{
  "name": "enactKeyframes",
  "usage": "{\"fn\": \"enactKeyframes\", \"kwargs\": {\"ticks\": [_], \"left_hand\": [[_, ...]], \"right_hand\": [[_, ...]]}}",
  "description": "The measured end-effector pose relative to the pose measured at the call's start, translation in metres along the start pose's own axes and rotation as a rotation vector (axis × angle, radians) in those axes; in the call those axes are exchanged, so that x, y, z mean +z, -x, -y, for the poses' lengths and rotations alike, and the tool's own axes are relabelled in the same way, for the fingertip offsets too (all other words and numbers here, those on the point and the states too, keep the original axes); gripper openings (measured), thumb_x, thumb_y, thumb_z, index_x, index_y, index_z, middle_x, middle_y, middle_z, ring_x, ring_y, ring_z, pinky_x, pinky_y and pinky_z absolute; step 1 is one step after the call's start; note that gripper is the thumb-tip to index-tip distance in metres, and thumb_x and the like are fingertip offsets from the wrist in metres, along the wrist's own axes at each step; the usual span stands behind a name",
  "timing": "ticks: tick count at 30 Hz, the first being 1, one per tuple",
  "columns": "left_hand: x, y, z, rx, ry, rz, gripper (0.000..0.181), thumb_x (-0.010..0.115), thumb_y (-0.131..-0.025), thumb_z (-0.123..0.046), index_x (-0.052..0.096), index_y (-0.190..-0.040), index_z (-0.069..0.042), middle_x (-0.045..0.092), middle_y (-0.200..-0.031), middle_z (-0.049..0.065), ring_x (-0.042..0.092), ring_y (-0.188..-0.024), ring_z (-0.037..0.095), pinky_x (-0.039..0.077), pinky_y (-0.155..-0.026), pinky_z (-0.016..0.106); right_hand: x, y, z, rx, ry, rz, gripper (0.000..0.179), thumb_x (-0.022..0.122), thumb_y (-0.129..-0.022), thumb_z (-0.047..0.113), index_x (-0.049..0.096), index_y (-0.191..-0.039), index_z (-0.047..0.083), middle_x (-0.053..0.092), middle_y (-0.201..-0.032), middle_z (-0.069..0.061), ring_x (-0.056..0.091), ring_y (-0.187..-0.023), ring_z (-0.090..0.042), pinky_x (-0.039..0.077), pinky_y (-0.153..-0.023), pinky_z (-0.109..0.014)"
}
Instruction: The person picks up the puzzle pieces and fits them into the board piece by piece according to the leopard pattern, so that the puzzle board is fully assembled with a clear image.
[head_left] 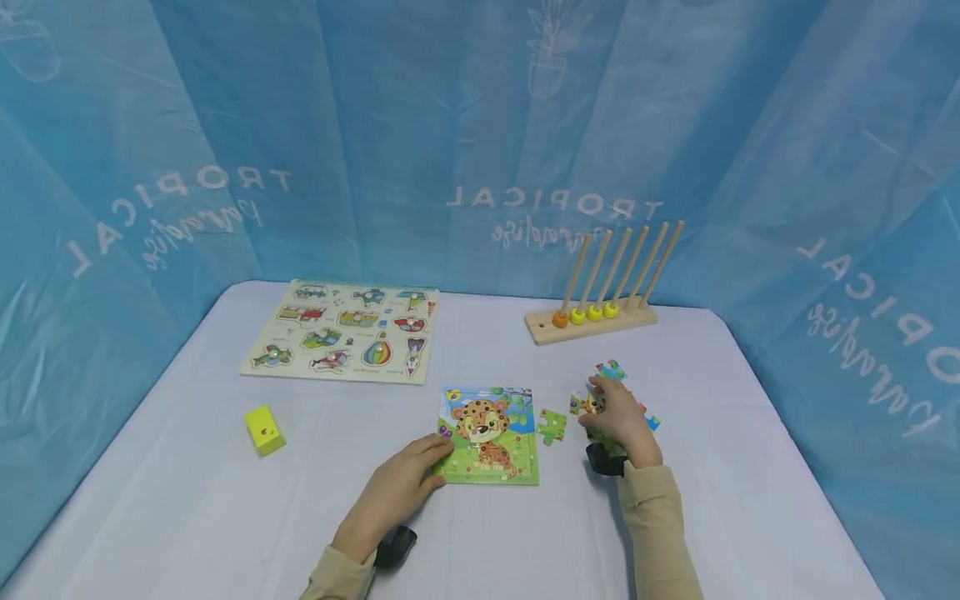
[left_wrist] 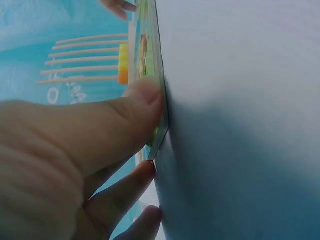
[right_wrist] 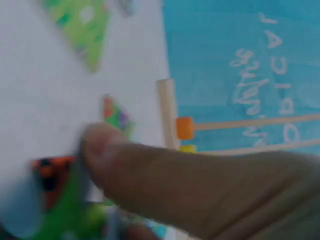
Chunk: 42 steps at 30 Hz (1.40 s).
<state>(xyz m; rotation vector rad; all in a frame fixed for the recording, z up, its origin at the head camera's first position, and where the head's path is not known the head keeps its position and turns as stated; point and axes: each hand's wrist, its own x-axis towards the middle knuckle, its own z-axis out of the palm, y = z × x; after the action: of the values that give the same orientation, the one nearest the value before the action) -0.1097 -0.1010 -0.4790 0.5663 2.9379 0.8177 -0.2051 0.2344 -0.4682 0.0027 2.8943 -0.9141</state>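
A square jigsaw puzzle [head_left: 480,454] with a cartoon leopard lies in front of me. At its lower left corner my left hand [head_left: 397,483] holds it by the edge; in the left wrist view the thumb [left_wrist: 147,95] lies against the rim and other fingertips rest on the table. Right of it, my right hand [head_left: 624,417] is over a group of loose pieces. The right wrist view, blurred, shows its thumb against a green and orange puzzle piece [right_wrist: 65,215]. A green loose piece [head_left: 552,426] lies between puzzle and right hand, and a blue-green one [head_left: 611,369] just beyond its fingers.
A wooden peg stand [head_left: 551,333] with upright rods and orange and yellow beads stands at the back right. The vehicle peg board [head_left: 352,371] lies at the back left, a yellow block [head_left: 264,430] nearer on the left. A blue curtain [head_left: 390,125] surrounds the white table.
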Motion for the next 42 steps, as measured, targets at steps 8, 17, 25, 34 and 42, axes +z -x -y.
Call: {"fn": "enactKeyframes", "kwargs": {"ticks": [8,17,25,34,42], "left_hand": [[0.002,-0.003,0.001,-0.017,0.037,0.001,0.046,0.070,-0.088,-0.014,0.059,-0.132,-0.006,0.056,-0.140,0.010,0.050,-0.133,0.029,0.042,-0.110,0.047],[0.004,0.000,0.007,-0.021,0.096,0.028,0.051,0.070,-0.088,-0.014,0.055,-0.136,-0.007,0.046,-0.149,0.009,0.039,-0.141,0.030,0.036,-0.114,0.050],[0.005,0.003,0.006,-0.011,0.049,0.049,0.061,0.069,-0.088,-0.014,0.045,-0.142,0.002,0.039,-0.154,0.015,0.035,-0.143,0.033,0.027,-0.118,0.052],[0.004,0.011,-0.003,0.012,-0.049,0.067,0.061,0.064,-0.092,-0.020,0.042,-0.144,0.001,0.039,-0.153,0.018,0.035,-0.142,0.037,0.031,-0.116,0.055],[0.000,0.008,-0.008,0.083,-0.052,0.125,0.060,0.063,-0.093,-0.021,0.041,-0.144,0.003,0.034,-0.155,0.018,0.033,-0.144,0.036,0.031,-0.115,0.056]], "right_hand": [[0.002,-0.004,0.002,0.011,0.076,-0.024,0.036,0.074,-0.083,0.010,0.064,-0.115,-0.004,0.058,-0.117,-0.027,0.055,-0.107,-0.038,0.050,-0.085,-0.050],[0.013,0.006,0.041,-0.174,-0.095,-0.014,0.020,0.065,-0.093,0.017,0.069,-0.110,0.008,0.074,-0.087,-0.009,0.065,-0.073,-0.020,0.050,-0.060,-0.029],[0.072,0.008,0.099,-0.399,-0.219,0.325,0.024,0.065,-0.093,0.026,0.071,-0.112,0.013,0.070,-0.084,-0.004,0.060,-0.067,-0.011,0.050,-0.057,-0.025],[0.100,0.005,0.106,-0.364,-0.099,0.187,0.016,0.076,-0.084,0.026,0.071,-0.095,0.015,0.063,-0.090,-0.002,0.056,-0.074,-0.014,0.049,-0.065,-0.026],[0.101,-0.003,0.107,-0.325,-0.166,0.143,0.027,0.079,-0.081,0.027,0.068,-0.100,0.010,0.056,-0.077,0.000,0.046,-0.062,-0.011,0.042,-0.058,-0.023]]}}
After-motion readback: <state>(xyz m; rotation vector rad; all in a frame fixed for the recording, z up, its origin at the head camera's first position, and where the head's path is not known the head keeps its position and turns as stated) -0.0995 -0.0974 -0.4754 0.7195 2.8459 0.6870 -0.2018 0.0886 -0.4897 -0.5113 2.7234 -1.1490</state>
